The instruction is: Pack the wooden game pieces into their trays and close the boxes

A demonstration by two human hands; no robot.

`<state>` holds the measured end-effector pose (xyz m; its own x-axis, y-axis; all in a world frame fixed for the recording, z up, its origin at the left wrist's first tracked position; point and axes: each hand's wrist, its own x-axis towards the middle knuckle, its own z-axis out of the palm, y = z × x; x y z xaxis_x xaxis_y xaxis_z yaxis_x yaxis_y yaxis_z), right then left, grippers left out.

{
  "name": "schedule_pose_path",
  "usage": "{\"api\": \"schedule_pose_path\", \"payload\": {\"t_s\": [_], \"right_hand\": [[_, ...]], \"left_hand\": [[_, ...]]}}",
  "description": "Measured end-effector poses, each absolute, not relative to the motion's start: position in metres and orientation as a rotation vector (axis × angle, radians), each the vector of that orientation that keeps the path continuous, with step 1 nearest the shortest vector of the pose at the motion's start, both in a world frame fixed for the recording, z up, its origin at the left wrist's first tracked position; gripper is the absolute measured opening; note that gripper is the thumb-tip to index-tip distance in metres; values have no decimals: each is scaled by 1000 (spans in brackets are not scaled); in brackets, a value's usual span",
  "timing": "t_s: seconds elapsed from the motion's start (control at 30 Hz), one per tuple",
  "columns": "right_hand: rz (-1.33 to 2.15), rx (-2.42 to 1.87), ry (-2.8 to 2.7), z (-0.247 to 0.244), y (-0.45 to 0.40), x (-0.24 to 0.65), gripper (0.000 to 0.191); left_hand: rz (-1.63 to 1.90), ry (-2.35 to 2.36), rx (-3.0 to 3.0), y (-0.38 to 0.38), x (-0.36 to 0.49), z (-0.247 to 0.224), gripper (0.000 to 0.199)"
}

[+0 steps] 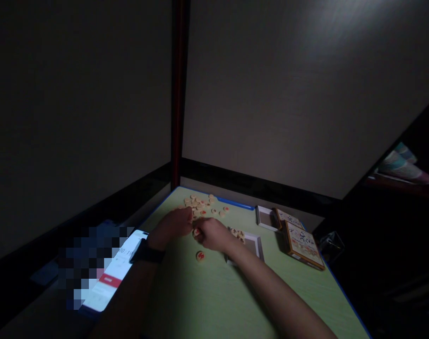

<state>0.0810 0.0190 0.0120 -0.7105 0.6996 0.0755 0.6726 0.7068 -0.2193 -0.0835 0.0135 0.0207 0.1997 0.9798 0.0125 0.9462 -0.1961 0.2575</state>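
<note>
Green table (285, 294) beneath two hands (195, 228) gripping round pieces (196, 232).

Your right hand (209, 232) holds 1 round piece (196, 232) with a red mark. Your left hand (183, 221) is just beside it, near the scattered pile of pieces (196, 203) on the green bench (200, 301). Another red-marked disc (200, 256) lies nearer you. Beyond your right forearm, an open tray (258, 246) contains some discs.
</note>
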Motion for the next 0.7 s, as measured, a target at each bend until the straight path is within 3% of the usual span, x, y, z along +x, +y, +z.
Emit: {"api": "schedule_pose_path", "payload": {"t_s": [0.23,0.47,0.7], "right_hand": [[435,-1088,-2679,16,26,98,5],[474,-1248,-2723,18,42,112,14],[620,-1132,-2724,17,52,107,15]], "left_hand": [[461,2044,2165,10,-92,27,20],[491,2342,2061,7,-96,33,21],[498,2425,2009,8,-101,30,26]]}}
